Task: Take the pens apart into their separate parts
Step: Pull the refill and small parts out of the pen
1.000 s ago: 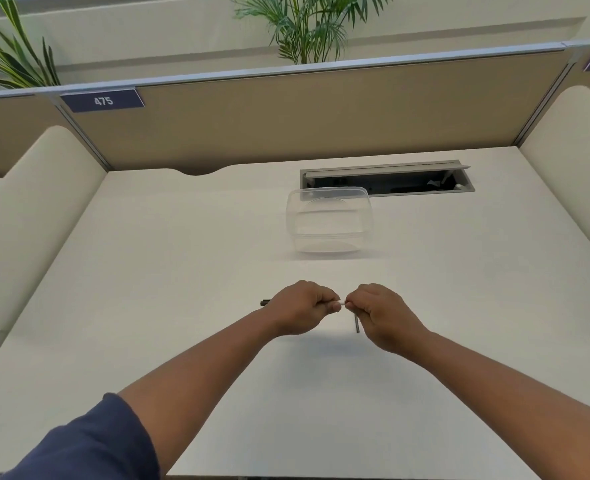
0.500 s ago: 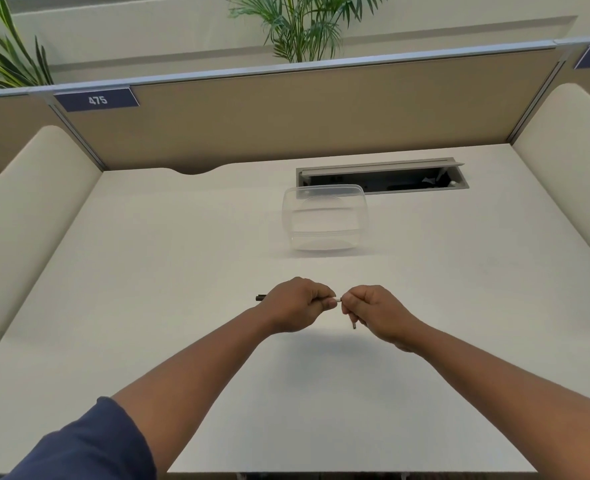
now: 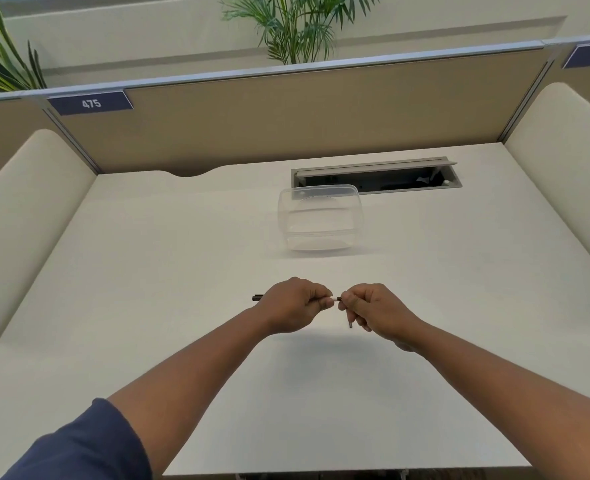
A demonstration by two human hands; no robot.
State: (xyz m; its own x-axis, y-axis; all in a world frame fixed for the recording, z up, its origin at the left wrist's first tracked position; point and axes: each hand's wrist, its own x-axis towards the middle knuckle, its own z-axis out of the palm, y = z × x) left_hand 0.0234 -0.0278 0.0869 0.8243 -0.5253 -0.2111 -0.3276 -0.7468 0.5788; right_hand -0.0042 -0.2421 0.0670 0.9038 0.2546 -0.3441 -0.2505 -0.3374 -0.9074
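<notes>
Gripping the pen [image 3: 258, 298] in a closed fist, the left hand [image 3: 295, 304] hides most of it; only its dark end shows at the left. The right hand [image 3: 373, 311] pinches the pale tip and holds a small dark part [image 3: 350, 323]. Behind the hands, a clear container [image 3: 320, 218] stands on the counter [image 3: 148, 271].

Two bare hands are meeting above a pale desk [image 3: 148, 306], just nearer the viewer than a clear tub [image 3: 320, 218]. The left hand [image 3: 291, 304] is gripping a pen [image 3: 257, 298], its dark end sticking out leftward. The right hand [image 3: 373, 311] is pinching the pen's pale tip and holding a small dark part [image 3: 350, 323] pointing downward. Behind the tub, a cable slot [image 3: 376, 175] is lying open.
</notes>
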